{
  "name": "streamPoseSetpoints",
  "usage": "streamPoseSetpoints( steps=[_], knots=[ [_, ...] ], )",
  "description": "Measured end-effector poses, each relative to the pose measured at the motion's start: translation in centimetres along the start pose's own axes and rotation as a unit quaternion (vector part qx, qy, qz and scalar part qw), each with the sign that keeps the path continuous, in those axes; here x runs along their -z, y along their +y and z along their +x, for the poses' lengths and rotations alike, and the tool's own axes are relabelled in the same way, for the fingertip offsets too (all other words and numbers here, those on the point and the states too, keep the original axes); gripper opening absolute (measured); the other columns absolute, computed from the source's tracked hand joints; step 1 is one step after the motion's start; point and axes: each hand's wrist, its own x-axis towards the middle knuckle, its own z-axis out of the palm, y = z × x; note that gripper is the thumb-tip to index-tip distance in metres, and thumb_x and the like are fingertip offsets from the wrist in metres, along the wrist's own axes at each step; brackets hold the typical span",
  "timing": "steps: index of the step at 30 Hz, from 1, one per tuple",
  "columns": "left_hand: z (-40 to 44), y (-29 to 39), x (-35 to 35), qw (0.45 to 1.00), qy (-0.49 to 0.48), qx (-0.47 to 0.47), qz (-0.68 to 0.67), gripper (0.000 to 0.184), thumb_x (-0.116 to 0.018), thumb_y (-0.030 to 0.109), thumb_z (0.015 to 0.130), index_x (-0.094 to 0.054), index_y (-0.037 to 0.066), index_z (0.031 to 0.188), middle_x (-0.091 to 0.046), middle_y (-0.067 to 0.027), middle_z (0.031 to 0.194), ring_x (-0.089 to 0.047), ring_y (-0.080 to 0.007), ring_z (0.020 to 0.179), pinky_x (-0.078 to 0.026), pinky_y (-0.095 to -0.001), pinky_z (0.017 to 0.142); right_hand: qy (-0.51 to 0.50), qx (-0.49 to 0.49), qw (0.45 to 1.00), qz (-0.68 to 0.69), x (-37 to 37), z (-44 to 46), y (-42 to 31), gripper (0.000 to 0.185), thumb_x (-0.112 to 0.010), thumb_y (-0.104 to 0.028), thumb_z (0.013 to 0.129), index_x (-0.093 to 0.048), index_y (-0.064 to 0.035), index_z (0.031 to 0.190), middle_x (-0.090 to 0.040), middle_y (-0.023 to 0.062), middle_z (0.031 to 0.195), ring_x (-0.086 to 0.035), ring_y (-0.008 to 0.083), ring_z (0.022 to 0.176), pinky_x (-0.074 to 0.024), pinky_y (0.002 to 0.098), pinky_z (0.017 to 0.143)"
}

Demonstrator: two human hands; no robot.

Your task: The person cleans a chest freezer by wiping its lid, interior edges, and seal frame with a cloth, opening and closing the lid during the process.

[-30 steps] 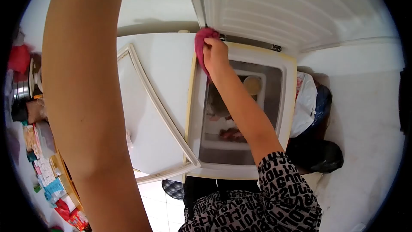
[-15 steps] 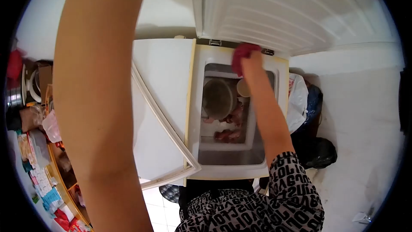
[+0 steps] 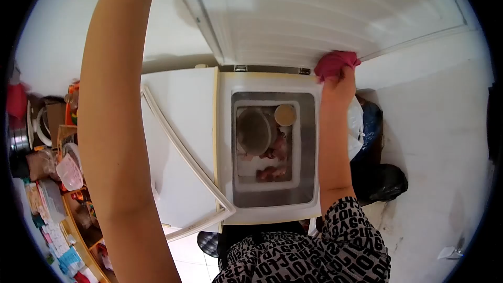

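Observation:
My right hand (image 3: 340,86) is closed on a crumpled dark pink cloth (image 3: 335,65). It presses the cloth near the lower edge of the raised white freezer lid (image 3: 293,15), by the back right corner of the chest freezer (image 3: 272,212). My left forearm (image 3: 118,126) reaches up past the top edge of the picture, so the left hand is out of sight. Inside the freezer sit a round grey pot or bowl (image 3: 254,132), a small round tub with a beige top (image 3: 285,115) and reddish pieces that look like meat (image 3: 271,173).
A loose white gasket strip (image 3: 183,149) lies bent across the closed white left section (image 3: 181,126). Right of the freezer are a white bag (image 3: 356,126) and a black bag (image 3: 385,182) against the wall. Cluttered shelves (image 3: 73,220) stand on the left.
My right hand has moved right with the cloth, from the freezer's back rim to the lid's lower edge near the corner. The view has shifted, showing more of the freezer's inside.

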Motion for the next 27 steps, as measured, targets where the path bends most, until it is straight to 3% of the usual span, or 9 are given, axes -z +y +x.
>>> streamPoseSetpoints(
  steps=[3, 7, 12, 14, 15, 18, 21, 24, 27],
  knots=[
    [-0.1, -1.0, 0.8, 1.0, 0.022, -0.003, 0.007, 0.084, -0.035, 0.064, 0.087, -0.031, -0.004, 0.136, -0.041, -0.0194, 0.132, -0.039, -0.0285, 0.121, -0.029, -0.0361, 0.103, 0.048, 0.222, 0.974, 0.019, -7.0, -4.2, -3.3, 0.027, -0.053, 0.003, 0.083, -0.057, -0.0019, 0.109, -0.06, 0.01, 0.105, -0.057, 0.0216, 0.098, -0.0484, 0.031, 0.081],
    [0.5, -2.6, 2.1, 0.999, -0.023, -0.038, -0.031, 0.08, -0.032, 0.06, 0.09, -0.028, -0.004, 0.137, -0.042, -0.0196, 0.131, -0.039, -0.0285, 0.121, -0.027, -0.036, 0.104, -0.221, 0.616, 0.674, -0.342, -9.1, -3.2, 1.4, 0.041, -0.063, -0.005, 0.072, -0.063, -0.0199, 0.11, -0.059, 0.0027, 0.112, -0.054, 0.0221, 0.101, -0.0448, 0.0394, 0.084],
    [7.0, -5.6, 10.4, 0.836, -0.185, 0.29, -0.428, 0.067, -0.025, 0.049, 0.097, -0.029, -0.006, 0.135, -0.045, -0.0207, 0.126, -0.042, -0.0288, 0.117, -0.028, -0.0369, 0.104, -0.406, 0.495, 0.53, -0.557, 0.3, 1.1, 10.5, 0.062, -0.069, -0.044, 0.063, -0.058, -0.0207, 0.119, -0.056, 0.0038, 0.124, -0.053, 0.0249, 0.112, -0.0433, 0.0408, 0.093],
    [3.9, -2.1, 4.9, 0.961, -0.014, 0.168, -0.219, 0.06, -0.025, 0.044, 0.099, -0.04, -0.007, 0.127, -0.05, -0.0186, 0.118, -0.045, -0.0255, 0.111, -0.031, -0.0359, 0.102, -0.507, 0.431, 0.505, -0.55, 1.0, 2.7, 7.5, 0.078, -0.071, -0.061, 0.059, -0.055, -0.0213, 0.124, -0.053, 0.0041, 0.129, -0.051, 0.0266, 0.117, -0.0384, 0.042, 0.099],
    [1.7, -3.3, 3.2, 0.997, -0.028, -0.038, -0.056, 0.058, -0.026, 0.044, 0.099, -0.044, -0.006, 0.123, -0.052, -0.0175, 0.115, -0.046, -0.0243, 0.11, -0.033, -0.0355, 0.1, -0.55, 0.446, 0.516, -0.482, -0.2, 3.0, 3.8, 0.08, -0.071, -0.062, 0.059, -0.054, -0.021, 0.126, -0.051, 0.0038, 0.132, -0.047, 0.0272, 0.121, -0.0334, 0.0438, 0.104],
    [1.8, -4.2, 4.8, 0.935, -0.104, 0.022, -0.337, 0.055, -0.027, 0.044, 0.099, -0.046, -0.005, 0.118, -0.053, -0.015, 0.11, -0.047, -0.0221, 0.106, -0.035, -0.0345, 0.097, -0.613, 0.269, 0.613, -0.42, -6.0, 2.1, -2.9, 0.087, -0.069, -0.063, 0.063, -0.045, -0.0187, 0.133, -0.047, 0.0032, 0.135, -0.039, 0.0256, 0.126, -0.0251, 0.0459, 0.108],
    [1.5, -2.9, 3.8, 0.933, -0.122, 0.074, -0.332, 0.053, -0.029, 0.045, 0.098, -0.048, -0.002, 0.115, -0.054, -0.013, 0.105, -0.048, -0.0201, 0.1, -0.037, -0.033, 0.093, -0.574, 0.289, 0.513, -0.569, -9.5, 1.6, -4.6, 0.078, -0.064, -0.063, 0.073, -0.043, -0.0183, 0.133, -0.052, 0.0002, 0.129, -0.041, 0.0219, 0.123, -0.0288, 0.0416, 0.104],
    [2.2, -3.4, 2.8, 0.982, -0.069, 0.047, -0.17, 0.055, -0.029, 0.047, 0.098, -0.048, -0.002, 0.114, -0.055, -0.0121, 0.104, -0.049, -0.019, 0.097, -0.038, -0.0319, 0.092, -0.598, 0.136, 0.761, -0.209, -9.9, -1.2, 3.2, 0.046, -0.052, -0.044, 0.086, -0.049, -0.0171, 0.124, -0.055, 0.0062, 0.122, -0.045, 0.024, 0.119, -0.0327, 0.0415, 0.102],
    [2.2, -3.8, 2.7, 0.993, -0.034, -0.017, -0.11, 0.055, -0.028, 0.045, 0.099, -0.049, -0.003, 0.113, -0.056, -0.0116, 0.102, -0.049, -0.0189, 0.097, -0.038, -0.0314, 0.092, -0.564, 0.389, 0.558, -0.469, -3.5, -0.1, 11.1, 0.036, -0.052, -0.029, 0.085, -0.055, -0.0131, 0.117, -0.057, 0.0119, 0.118, -0.049, 0.0294, 0.115, -0.0372, 0.042, 0.099]
  ],
)
